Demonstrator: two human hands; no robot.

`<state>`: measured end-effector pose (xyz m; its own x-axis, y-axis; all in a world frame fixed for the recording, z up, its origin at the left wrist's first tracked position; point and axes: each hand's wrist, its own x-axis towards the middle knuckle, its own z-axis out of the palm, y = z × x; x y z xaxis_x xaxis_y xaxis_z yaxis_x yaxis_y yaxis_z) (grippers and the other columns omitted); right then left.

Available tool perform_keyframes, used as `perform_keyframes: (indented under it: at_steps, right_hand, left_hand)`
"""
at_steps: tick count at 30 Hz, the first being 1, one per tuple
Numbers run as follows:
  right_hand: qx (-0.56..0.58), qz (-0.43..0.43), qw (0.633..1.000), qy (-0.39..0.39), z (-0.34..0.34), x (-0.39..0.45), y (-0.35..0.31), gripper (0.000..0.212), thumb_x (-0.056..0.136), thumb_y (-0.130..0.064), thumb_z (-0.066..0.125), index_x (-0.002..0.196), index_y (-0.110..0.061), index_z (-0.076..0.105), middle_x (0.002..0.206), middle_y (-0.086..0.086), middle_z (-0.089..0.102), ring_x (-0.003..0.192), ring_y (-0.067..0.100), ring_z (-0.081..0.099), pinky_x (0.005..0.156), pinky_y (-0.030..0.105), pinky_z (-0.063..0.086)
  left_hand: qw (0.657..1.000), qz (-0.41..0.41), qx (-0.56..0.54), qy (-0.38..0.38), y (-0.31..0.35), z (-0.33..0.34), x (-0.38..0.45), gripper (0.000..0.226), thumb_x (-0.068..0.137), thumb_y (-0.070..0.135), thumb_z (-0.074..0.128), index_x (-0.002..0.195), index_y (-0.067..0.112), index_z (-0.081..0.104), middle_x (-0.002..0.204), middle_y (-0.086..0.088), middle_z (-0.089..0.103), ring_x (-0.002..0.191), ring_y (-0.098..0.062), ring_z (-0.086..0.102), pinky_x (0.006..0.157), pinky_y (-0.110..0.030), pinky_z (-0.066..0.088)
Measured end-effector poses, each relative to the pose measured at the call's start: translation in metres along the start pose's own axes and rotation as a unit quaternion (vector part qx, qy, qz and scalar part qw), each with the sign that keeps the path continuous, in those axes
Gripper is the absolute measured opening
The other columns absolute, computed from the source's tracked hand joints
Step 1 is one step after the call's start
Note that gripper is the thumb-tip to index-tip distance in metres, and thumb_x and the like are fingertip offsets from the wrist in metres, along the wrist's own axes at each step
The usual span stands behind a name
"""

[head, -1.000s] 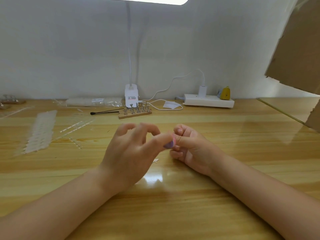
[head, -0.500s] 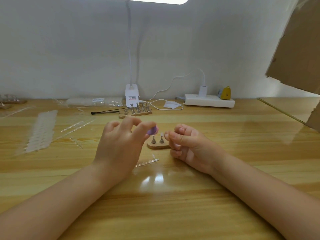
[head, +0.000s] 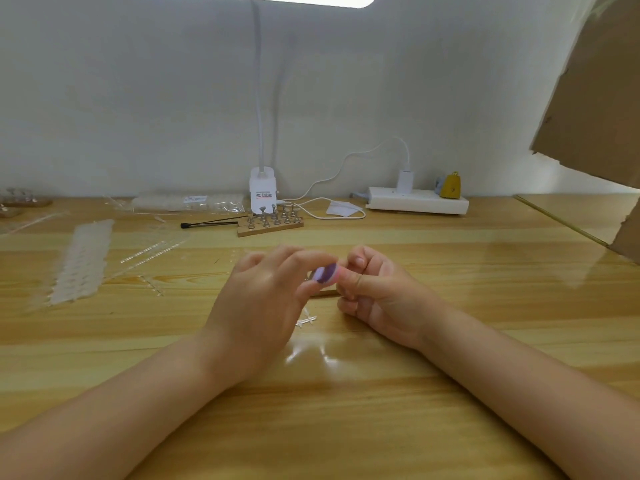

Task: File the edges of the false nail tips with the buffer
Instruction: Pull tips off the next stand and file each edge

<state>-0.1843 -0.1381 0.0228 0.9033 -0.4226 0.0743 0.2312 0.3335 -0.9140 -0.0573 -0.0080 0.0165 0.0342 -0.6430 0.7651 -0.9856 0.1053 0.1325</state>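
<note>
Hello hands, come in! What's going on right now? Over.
Left hand grips purple buffer, pressed at right hand. Right hand's fingers pinch shut; nail tip hidden. Nothing in the way.

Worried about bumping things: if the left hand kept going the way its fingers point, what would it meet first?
Most likely the right hand: the left hand pinches the purple buffer, aimed rightward and already about touching those fingers, though depth is unclear.

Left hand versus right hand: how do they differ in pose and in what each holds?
The left hand pinches the small purple buffer with its other fingers arched; the right hand is curled tight, and what it pinches is hidden. Only the left hand is blurred. Both hover close over the glossy wooden table, meeting at the fingertips.
</note>
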Motion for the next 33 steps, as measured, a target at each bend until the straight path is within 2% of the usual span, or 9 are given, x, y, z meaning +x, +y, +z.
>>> perform_keyframes:
  at_steps: [3,8,12,15,18,21,23,27,33]
  right_hand:
    - [0.019,0.006,1.000,0.023,-0.001,0.001,-0.001,0.030,0.078,-0.003,0.061,0.073,-0.020,0.036,0.071,0.001,0.060,0.055,0.011,0.038,0.050,0.022,0.034]
    - [0.009,-0.002,1.000,0.001,0.002,0.000,0.000,0.032,0.074,-0.003,0.060,0.074,-0.019,0.033,0.059,-0.005,0.057,0.052,0.009,0.036,0.049,0.021,0.032]
    - [0.017,0.007,1.000,0.018,0.000,0.001,-0.002,0.030,0.078,-0.004,0.059,0.073,-0.020,0.034,0.068,0.000,0.060,0.055,0.010,0.035,0.050,0.021,0.032]
    - [0.001,0.006,1.000,0.003,0.001,0.000,0.000,0.031,0.078,-0.003,0.060,0.075,-0.020,0.034,0.067,-0.002,0.060,0.055,0.010,0.034,0.050,0.021,0.033]
    - [0.002,0.002,1.000,-0.023,0.001,0.000,-0.001,0.034,0.080,0.000,0.061,0.076,-0.019,0.033,0.061,-0.006,0.056,0.055,0.010,0.034,0.049,0.020,0.033]
    - [0.011,0.020,1.000,-0.014,-0.001,0.000,-0.003,0.031,0.078,-0.004,0.061,0.075,-0.020,0.035,0.064,-0.004,0.058,0.054,0.009,0.037,0.050,0.020,0.035]
    - [0.008,0.026,1.000,-0.014,-0.001,0.001,-0.003,0.031,0.078,-0.005,0.063,0.074,-0.020,0.036,0.066,-0.002,0.059,0.054,0.009,0.037,0.050,0.020,0.036]
    - [0.012,0.037,0.999,-0.024,-0.001,0.002,-0.001,0.031,0.077,-0.003,0.065,0.075,-0.019,0.039,0.066,0.002,0.051,0.061,0.013,0.038,0.050,0.021,0.035]
    - [0.007,0.050,0.998,-0.038,-0.005,0.003,-0.003,0.028,0.076,-0.006,0.062,0.076,-0.021,0.038,0.072,0.001,0.059,0.055,0.008,0.038,0.051,0.020,0.037]
  left_hand:
    - [0.998,-0.033,0.040,-0.020,-0.005,-0.002,-0.002,0.024,0.092,0.023,0.060,0.115,0.021,0.060,0.099,0.002,0.069,0.085,-0.018,0.066,0.083,-0.045,0.046]
    - [0.997,0.044,0.052,0.034,0.003,-0.002,0.001,0.025,0.092,0.024,0.050,0.116,0.027,0.047,0.100,-0.005,0.065,0.073,-0.016,0.060,0.080,-0.039,0.044]
    - [0.994,-0.015,0.106,0.004,-0.005,-0.002,0.001,0.038,0.085,0.011,0.069,0.114,0.028,0.050,0.096,-0.008,0.063,0.073,-0.030,0.064,0.078,-0.043,0.045]
    - [0.997,0.012,0.076,0.029,-0.005,-0.006,0.002,0.027,0.092,0.021,0.055,0.115,0.029,0.044,0.097,-0.005,0.063,0.082,-0.025,0.064,0.081,-0.043,0.044]
    - [0.992,0.086,0.092,0.029,0.003,-0.002,0.003,0.026,0.089,0.020,0.055,0.112,0.029,0.047,0.096,-0.005,0.063,0.067,-0.022,0.062,0.081,-0.045,0.046]
    - [0.987,0.023,0.154,0.039,-0.008,-0.004,0.002,0.044,0.081,0.007,0.070,0.109,0.031,0.046,0.095,-0.007,0.061,0.058,-0.025,0.059,0.081,-0.044,0.043]
    - [0.986,0.013,0.153,0.063,-0.013,-0.008,0.003,0.036,0.087,0.013,0.065,0.110,0.031,0.045,0.097,-0.008,0.060,0.061,-0.026,0.060,0.082,-0.045,0.041]
    - [0.970,0.165,0.161,0.082,0.000,0.000,0.002,0.026,0.091,0.012,0.056,0.109,0.031,0.051,0.090,-0.003,0.063,0.060,-0.014,0.050,0.084,-0.041,0.043]
    - [0.977,0.067,0.192,0.065,-0.019,-0.009,0.003,0.055,0.075,-0.002,0.073,0.109,0.030,0.046,0.094,-0.009,0.061,0.057,-0.021,0.055,0.086,-0.044,0.040]
